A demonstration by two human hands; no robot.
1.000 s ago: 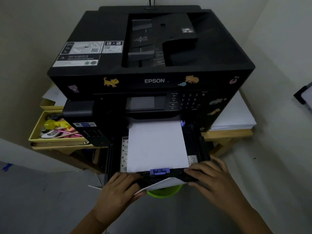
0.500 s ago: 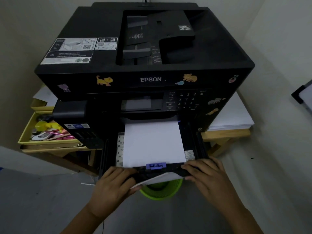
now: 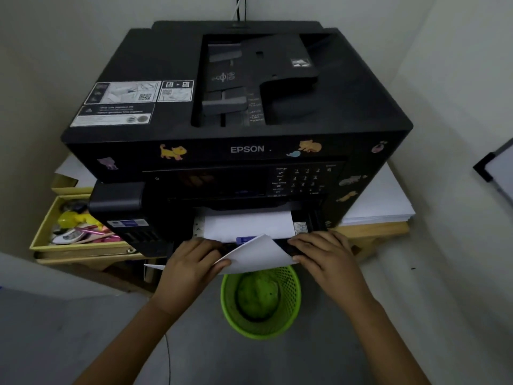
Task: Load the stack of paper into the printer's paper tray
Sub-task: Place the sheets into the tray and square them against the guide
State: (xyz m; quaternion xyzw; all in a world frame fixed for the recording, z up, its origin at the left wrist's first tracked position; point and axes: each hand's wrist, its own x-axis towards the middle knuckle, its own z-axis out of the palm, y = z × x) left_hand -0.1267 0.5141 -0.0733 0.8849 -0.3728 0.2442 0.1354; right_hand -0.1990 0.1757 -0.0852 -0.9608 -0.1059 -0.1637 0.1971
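Note:
The black Epson printer [image 3: 236, 129] stands on a wooden stand. Its paper tray [image 3: 303, 228] is slid most of the way in, so only a strip of the white paper stack [image 3: 249, 224] shows, with a blue guide tab [image 3: 242, 240] at its front. My left hand [image 3: 191, 262] curls over the tray's front left and pinches a loose white sheet [image 3: 255, 257] under the thumb. The sheet curls up in front of the tray. My right hand [image 3: 324, 254] grips the tray's front right, fingers curled on its edge.
A green mesh wastebasket [image 3: 261, 301] stands on the floor right below the tray. A spare stack of white paper [image 3: 383, 201] lies on the stand to the printer's right. A yellow drawer [image 3: 75, 245] with small items juts out at the left. Walls close in on both sides.
The tray has slid far into the printer with both hands on its front, so much less paper shows. The loose sheet in my left hand has curled upward.

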